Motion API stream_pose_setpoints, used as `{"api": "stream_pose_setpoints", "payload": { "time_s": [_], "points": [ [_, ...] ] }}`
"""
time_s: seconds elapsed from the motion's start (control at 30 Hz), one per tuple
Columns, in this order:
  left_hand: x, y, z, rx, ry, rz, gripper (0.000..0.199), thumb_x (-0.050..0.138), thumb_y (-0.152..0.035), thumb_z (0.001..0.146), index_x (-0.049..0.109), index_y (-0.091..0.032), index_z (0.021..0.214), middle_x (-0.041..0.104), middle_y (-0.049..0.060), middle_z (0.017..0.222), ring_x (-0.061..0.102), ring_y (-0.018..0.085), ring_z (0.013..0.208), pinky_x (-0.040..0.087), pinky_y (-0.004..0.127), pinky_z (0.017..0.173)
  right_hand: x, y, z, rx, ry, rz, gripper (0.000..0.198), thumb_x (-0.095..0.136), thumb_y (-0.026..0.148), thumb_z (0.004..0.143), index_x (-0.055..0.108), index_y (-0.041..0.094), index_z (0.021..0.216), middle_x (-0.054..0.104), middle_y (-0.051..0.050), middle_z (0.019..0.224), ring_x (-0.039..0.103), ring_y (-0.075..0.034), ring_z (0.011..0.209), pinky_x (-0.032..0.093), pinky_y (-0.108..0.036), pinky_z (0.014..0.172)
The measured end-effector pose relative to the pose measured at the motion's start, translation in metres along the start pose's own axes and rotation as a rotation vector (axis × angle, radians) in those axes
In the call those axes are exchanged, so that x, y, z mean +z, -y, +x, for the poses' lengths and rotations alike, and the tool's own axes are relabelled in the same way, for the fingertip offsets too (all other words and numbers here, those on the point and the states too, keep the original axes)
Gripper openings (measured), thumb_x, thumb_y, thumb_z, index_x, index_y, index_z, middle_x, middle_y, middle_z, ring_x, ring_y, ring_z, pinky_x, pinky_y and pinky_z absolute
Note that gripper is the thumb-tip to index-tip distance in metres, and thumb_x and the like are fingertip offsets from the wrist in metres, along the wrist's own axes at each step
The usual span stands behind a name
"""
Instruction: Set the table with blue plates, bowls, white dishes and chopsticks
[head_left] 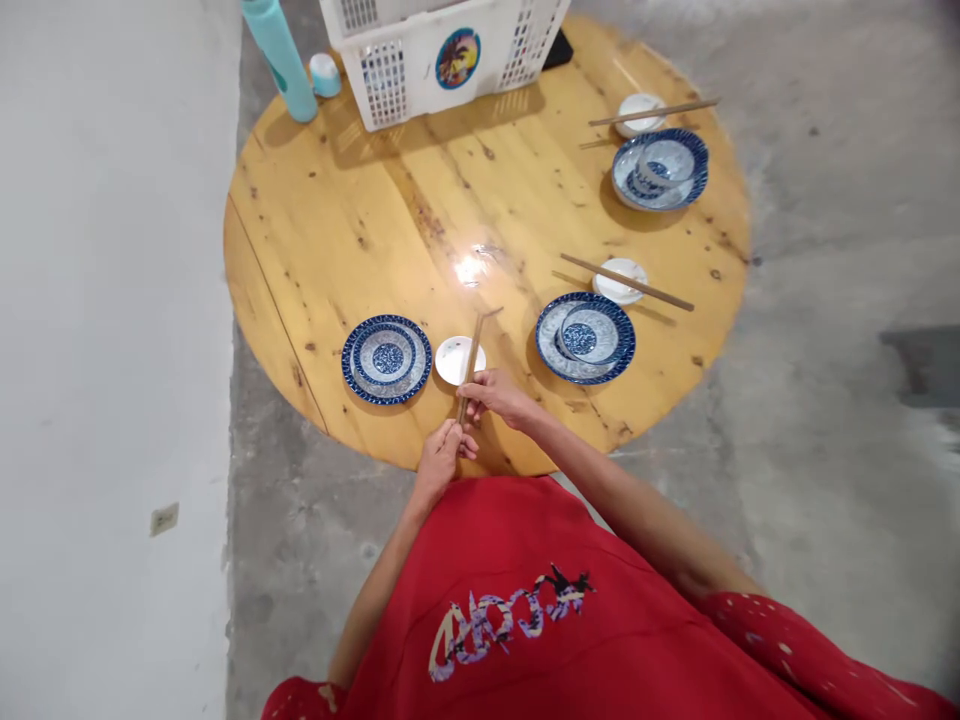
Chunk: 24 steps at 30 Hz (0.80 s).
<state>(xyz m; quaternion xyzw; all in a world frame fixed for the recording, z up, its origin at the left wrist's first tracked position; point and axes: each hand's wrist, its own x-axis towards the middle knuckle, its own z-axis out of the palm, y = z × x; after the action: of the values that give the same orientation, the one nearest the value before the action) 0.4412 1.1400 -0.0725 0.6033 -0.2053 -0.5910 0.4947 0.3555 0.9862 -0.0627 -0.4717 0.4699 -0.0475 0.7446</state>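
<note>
A pair of wooden chopsticks (474, 345) is held between my two hands at the near edge of the table, the far ends over a small white dish (451, 360). My right hand (493, 394) is closed around their middle. Lower down, my left hand (444, 450) is closed at their near ends. Left of the dish sits a blue-patterned plate (349, 372) with a matching bowl (388, 357) on it. To the right stands another blue-rimmed plate (551, 365) bearing a bowl (596, 335).
Chopsticks (660, 292) rest across a white dish (621, 290) at right. Farther back are another dish (637, 105) with chopsticks (675, 108) and a stacked plate and bowl (679, 165). A white basket (420, 90), teal bottle (289, 80) and small jar (325, 75) stand at the back.
</note>
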Motion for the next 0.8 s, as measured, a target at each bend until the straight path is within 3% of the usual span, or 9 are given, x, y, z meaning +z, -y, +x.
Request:
{"api": "stream_pose_setpoints", "payload": {
  "time_s": [0.27,0.4,0.53,0.8],
  "points": [
    [0.009,-0.003,0.028,0.028,-0.132,-0.032,0.033,0.058,-0.049,0.093,0.059,-0.019,0.078,0.066,0.003,0.071,0.058,0.012,0.060,0.049,0.024,0.063,0.008,0.000,0.015,-0.128,-0.109,-0.089,0.016,0.064,0.020,0.081,0.061,0.019,0.066,0.062,0.001,0.052,0.056,-0.010,0.044,0.044,-0.019,0.046],
    [0.012,0.006,0.039,0.035,-0.149,-0.031,0.031,0.055,-0.043,0.095,0.058,-0.019,0.075,0.068,0.003,0.071,0.060,0.013,0.062,0.049,0.024,0.065,-0.003,-0.015,0.008,-0.199,-0.188,-0.191,0.007,0.062,0.020,0.078,0.066,0.019,0.072,0.065,0.001,0.057,0.062,-0.013,0.052,0.046,-0.020,0.052],
    [0.014,0.013,0.044,-0.039,-0.189,-0.089,0.026,0.058,-0.041,0.093,0.059,-0.018,0.081,0.068,0.002,0.070,0.059,0.011,0.058,0.047,0.023,0.063,-0.016,-0.033,-0.001,-0.284,-0.234,-0.286,0.016,0.057,0.031,0.079,0.066,0.019,0.072,0.067,-0.001,0.059,0.063,-0.016,0.053,0.048,-0.025,0.055],
    [0.017,0.023,0.058,-0.069,-0.190,-0.152,0.030,0.060,-0.047,0.088,0.058,-0.018,0.083,0.067,0.002,0.069,0.058,0.010,0.054,0.042,0.021,0.055,-0.024,-0.050,-0.002,-0.225,-0.220,-0.221,0.025,0.062,0.045,0.073,0.067,0.020,0.069,0.066,-0.005,0.054,0.062,-0.020,0.051,0.050,-0.030,0.051]
  ]
}}
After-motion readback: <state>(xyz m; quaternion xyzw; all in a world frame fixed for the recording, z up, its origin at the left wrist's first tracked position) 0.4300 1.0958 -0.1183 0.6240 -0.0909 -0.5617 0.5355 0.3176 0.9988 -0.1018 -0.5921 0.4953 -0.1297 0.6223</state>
